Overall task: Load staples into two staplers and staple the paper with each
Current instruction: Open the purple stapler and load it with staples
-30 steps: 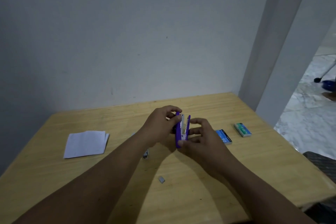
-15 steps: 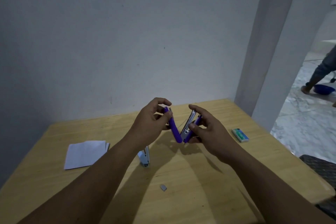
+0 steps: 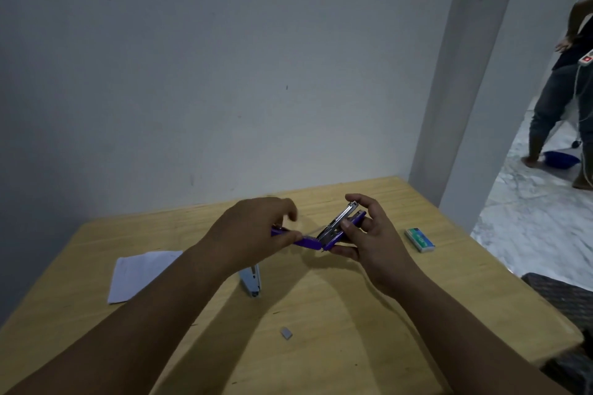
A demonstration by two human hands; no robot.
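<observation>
On the wooden table (image 3: 353,314), both hands held the purple stapler (image 3: 316,242) hinged open: left hand (image 3: 253,231) pinching its cover, right hand (image 3: 369,234) gripping its base. Loading seemed unfinished; the paper (image 3: 138,272) lay unstapled.

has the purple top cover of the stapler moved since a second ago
Yes. The left hand has swung the purple top cover down and leftward, away from the metal magazine, toward the table.

Bystander (image 3: 558,106) stands beside blue basin (image 3: 560,160).
</observation>
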